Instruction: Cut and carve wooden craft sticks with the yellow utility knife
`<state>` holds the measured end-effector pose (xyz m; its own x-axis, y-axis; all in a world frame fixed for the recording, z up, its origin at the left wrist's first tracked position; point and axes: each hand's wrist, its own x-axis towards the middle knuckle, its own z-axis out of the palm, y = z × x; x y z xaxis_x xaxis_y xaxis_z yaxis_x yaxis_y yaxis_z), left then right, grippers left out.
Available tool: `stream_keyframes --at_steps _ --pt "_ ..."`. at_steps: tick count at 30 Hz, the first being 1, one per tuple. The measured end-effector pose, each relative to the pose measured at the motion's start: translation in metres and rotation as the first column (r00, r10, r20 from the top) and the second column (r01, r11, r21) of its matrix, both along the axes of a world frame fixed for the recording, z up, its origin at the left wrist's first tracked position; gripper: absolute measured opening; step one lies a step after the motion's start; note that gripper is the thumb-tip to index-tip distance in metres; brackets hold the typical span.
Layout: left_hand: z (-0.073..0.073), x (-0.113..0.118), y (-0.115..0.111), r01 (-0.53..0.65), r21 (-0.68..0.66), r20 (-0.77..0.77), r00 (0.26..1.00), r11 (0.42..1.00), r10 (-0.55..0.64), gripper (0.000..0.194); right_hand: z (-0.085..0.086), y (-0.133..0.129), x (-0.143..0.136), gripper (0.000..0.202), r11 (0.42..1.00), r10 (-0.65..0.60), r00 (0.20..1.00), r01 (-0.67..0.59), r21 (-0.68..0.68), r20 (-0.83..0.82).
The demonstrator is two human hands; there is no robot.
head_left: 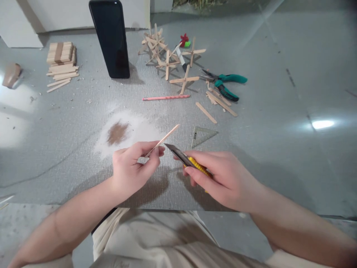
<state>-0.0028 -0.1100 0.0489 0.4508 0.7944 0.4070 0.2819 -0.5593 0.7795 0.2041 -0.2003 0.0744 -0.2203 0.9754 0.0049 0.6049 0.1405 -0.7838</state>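
Between the thumb and fingers of my left hand [137, 164] is a thin wooden craft stick [169, 134], tilted up to the right. My right hand [216, 176] grips a yellow utility knife [199, 166] with its blade out. The blade's tip sits close to the stick, beside my left fingertips; I cannot tell whether it touches. Just beyond my right hand lies a clear set square [203, 136]. A patch of white and brown powder [118, 133] covers the surface past my left hand.
Joined craft-stick crosses [156, 42] stand at the back, near a marker [180, 57]. Green-handled pliers [225, 82] rest by loose sticks [221, 103]. A pink pencil [166, 98] lies mid-table. An upright phone [111, 41] stands right of bundled craft sticks [60, 53].
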Motion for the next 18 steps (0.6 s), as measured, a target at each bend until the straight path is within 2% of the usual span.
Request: stream_keyframes --at_steps 12,18 --pt "-0.0008 0.0023 0.0005 0.005 0.153 0.005 1.0 0.988 -0.006 0.015 -0.0011 0.0018 -0.0015 0.013 0.968 -0.028 0.976 -0.027 -0.251 -0.215" --pt "-0.0019 0.003 0.0008 0.003 0.196 0.012 1.0 0.981 -0.006 0.014 0.0003 0.0026 -0.0037 0.016 0.95 -0.03 0.95 -0.07 -0.305 -0.31"
